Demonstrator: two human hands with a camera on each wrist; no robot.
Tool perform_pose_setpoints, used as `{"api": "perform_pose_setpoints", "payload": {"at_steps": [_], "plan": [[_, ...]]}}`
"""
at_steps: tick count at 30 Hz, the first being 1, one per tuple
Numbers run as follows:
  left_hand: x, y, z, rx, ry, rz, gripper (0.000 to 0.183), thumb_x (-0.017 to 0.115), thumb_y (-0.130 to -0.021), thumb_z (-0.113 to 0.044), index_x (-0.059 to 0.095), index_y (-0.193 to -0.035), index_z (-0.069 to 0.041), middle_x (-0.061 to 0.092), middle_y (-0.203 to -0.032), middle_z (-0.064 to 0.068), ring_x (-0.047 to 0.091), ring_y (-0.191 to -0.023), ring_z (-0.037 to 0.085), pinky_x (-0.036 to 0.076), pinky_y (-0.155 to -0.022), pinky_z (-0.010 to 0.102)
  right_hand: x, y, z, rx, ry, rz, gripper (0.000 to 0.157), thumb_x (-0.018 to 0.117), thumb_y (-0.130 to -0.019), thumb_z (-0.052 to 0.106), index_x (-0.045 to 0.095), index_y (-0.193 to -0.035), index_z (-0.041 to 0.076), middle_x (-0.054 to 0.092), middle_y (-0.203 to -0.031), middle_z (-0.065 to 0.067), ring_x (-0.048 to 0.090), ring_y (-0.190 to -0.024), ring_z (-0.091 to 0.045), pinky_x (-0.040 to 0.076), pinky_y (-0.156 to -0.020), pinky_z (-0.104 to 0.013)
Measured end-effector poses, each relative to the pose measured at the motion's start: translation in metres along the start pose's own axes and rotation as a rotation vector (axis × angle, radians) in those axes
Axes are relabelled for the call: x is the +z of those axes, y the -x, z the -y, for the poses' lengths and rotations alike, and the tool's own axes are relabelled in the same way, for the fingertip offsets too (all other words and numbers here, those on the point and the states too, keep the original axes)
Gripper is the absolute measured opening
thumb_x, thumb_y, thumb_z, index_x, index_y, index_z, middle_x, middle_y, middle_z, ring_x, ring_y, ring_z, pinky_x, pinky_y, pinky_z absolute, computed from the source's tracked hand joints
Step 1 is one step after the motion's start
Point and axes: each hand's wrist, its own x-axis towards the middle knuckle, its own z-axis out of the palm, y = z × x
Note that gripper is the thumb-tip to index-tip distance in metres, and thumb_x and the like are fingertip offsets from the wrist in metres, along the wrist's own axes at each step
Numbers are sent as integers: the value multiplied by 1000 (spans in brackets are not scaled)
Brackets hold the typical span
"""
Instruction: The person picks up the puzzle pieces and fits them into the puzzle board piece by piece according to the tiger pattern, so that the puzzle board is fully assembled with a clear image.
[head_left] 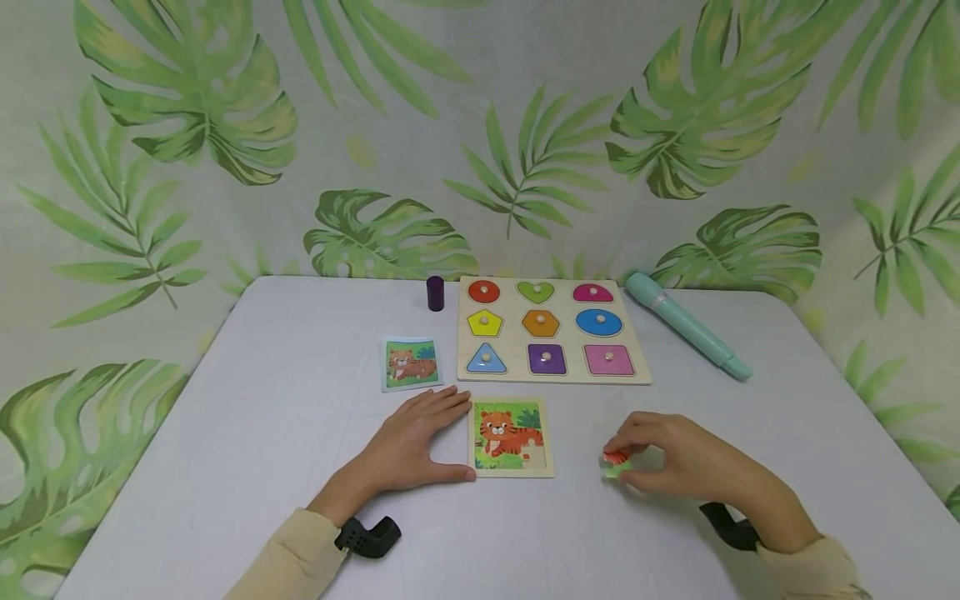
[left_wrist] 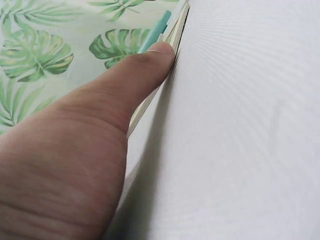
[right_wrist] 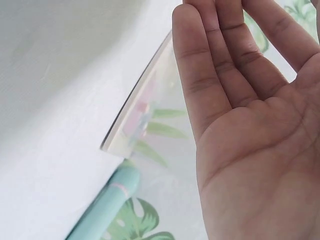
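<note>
A small wooden-framed tiger jigsaw puzzle (head_left: 512,477) lies on the table in the head view, with bare wood showing at its lower right. My left hand (head_left: 420,442) is at its left side, fingers extended and thumb by the lower left corner. In the left wrist view the thumb (left_wrist: 145,62) lies against the frame's edge. To the right of the puzzle, my right hand (head_left: 675,454) pinches a red and green jigsaw piece (head_left: 617,464) between thumb and fingers, partly covered by them. The right wrist view shows the palm (right_wrist: 255,150) and bent fingers, with the piece out of sight.
A tiger picture card (head_left: 411,365) lies behind my left hand. Farther back are a wooden shape board (head_left: 510,375) with knobbed shapes, a dark purple cylinder (head_left: 435,293) and a mint-green pen-like stick (head_left: 690,327). Leaf-patterned cloth (head_left: 525,183) hangs behind the white table (head_left: 262,417).
</note>
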Motion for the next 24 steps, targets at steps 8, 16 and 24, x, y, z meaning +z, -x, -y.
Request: {"api": "perform_pose_setpoints", "payload": {"at_steps": [8,16,24], "plan": [[0,0,1,-3,5,3,96,72,-82,-71,44,-158,-17,38,-166,-5,25,-157,19,20,-129,47,-2,-11,4,5,-20,16,28,86,-86,25,77,-113,23,69,-104,17,66,-92,-3,63,-83,-28],[-1,2,1,-6,18,0,97,73,-82,-70,45,-157,-17,38,-166,-4,26,-157,20,21,-129,49,-1,-21,9,-61,-34,2,27,85,-87,19,76,-113,21,69,-103,15,67,-91,-4,62,-82,-27],[0,0,0,-3,25,-2,96,74,-82,-70,45,-157,-17,38,-166,-4,26,-157,20,21,-129,49,-1,-28,9,-67,-13,-7,25,84,-87,19,76,-111,21,68,-102,16,67,-90,-6,63,-81,-28]]}}
